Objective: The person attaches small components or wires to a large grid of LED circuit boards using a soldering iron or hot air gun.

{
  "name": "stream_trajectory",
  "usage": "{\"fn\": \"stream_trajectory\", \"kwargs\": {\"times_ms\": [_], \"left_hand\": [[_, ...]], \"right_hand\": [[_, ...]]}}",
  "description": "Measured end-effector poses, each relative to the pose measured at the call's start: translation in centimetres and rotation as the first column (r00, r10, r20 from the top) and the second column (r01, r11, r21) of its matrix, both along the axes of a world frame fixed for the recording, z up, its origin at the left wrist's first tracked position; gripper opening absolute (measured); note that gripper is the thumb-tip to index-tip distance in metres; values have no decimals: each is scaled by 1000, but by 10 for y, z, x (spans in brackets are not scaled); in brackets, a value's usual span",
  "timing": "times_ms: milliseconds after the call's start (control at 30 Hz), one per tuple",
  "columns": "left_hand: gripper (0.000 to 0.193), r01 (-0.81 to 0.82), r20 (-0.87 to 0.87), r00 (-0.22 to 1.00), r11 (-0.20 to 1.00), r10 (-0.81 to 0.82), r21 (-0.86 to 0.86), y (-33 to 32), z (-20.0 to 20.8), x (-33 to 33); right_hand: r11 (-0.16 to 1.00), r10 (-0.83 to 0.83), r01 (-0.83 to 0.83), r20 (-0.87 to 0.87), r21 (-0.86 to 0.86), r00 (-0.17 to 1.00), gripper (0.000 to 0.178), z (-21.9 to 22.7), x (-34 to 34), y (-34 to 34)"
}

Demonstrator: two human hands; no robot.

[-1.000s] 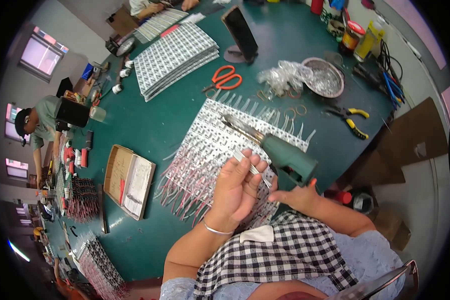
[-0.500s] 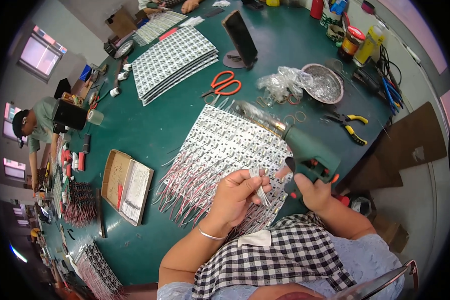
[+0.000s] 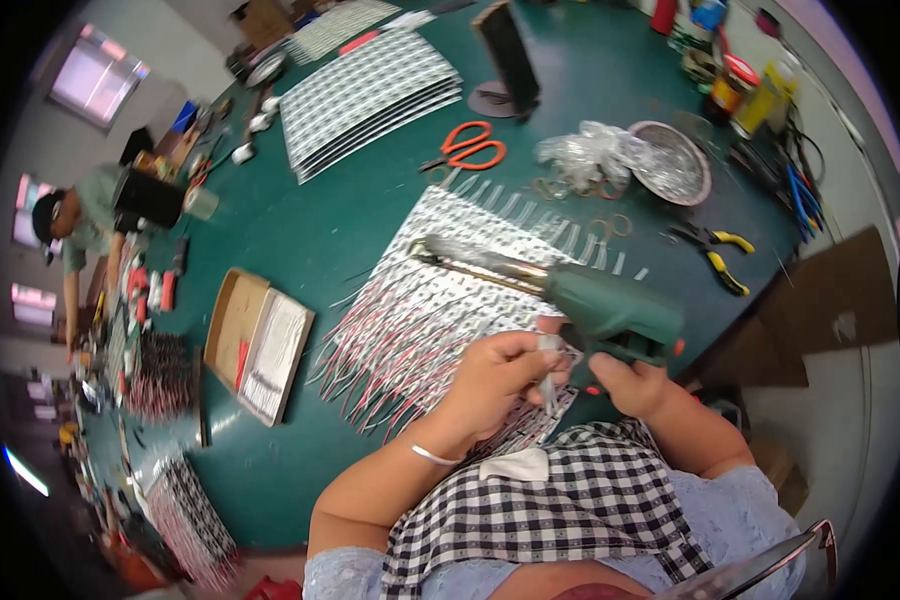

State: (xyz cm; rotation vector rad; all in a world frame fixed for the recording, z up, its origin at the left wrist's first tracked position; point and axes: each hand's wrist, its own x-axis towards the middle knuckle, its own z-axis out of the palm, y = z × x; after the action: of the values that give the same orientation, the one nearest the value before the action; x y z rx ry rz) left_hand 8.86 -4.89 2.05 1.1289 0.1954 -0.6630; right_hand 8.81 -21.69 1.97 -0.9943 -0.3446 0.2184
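Note:
My left hand [image 3: 505, 380] is closed around a small bundle of thin white wires [image 3: 550, 385], partly hidden by my fingers. Close beside it, my right hand [image 3: 630, 385] grips a green pistol-shaped soldering gun [image 3: 615, 310] by its handle. The gun's long metal barrel points left over a white circuit-board panel [image 3: 440, 225] and seems to hang just above it; whether its tip touches cannot be told. Rows of red and white wires [image 3: 370, 350] trail from the panel's near left side. Short whitish wires [image 3: 515, 205] stick out along its far edge.
Orange-handled scissors [image 3: 470, 147] lie beyond the panel, near a phone on a stand [image 3: 507, 60]. Stacked panels [image 3: 370, 95] stand at the back. Right are yellow-handled pliers [image 3: 715, 258] and a bowl [image 3: 670, 160]. A cardboard box [image 3: 260, 345] lies left; a person [image 3: 95, 225] works beyond.
The soldering gun's barrel has swung left, from the panel's far edge to over its middle. My left hand has come closer to the gun. The whole view has shifted slightly.

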Motion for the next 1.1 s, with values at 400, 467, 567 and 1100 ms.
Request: {"fn": "stream_trajectory", "kwargs": {"times_ms": [400, 467, 567, 1100], "left_hand": [[16, -6, 329, 939, 951, -100, 309, 24, 7, 4], [22, -309, 688, 710, 812, -150, 495, 54, 18, 20], [29, -669, 852, 491, 549, -179, 501, 101, 18, 45], [15, -829, 559, 463, -113, -688, 548, 132, -25, 93]], "right_hand": [[991, -66, 51, -113, -126, 991, 64, -4, 11, -10], [978, -178, 160, -136, -134, 975, 68, -5, 18, -15], [967, -229, 203, -175, -153, 958, 70, -6, 34, -22], [763, 47, 170, 317, -623, 947, 46, 28, 131, -23]]}}
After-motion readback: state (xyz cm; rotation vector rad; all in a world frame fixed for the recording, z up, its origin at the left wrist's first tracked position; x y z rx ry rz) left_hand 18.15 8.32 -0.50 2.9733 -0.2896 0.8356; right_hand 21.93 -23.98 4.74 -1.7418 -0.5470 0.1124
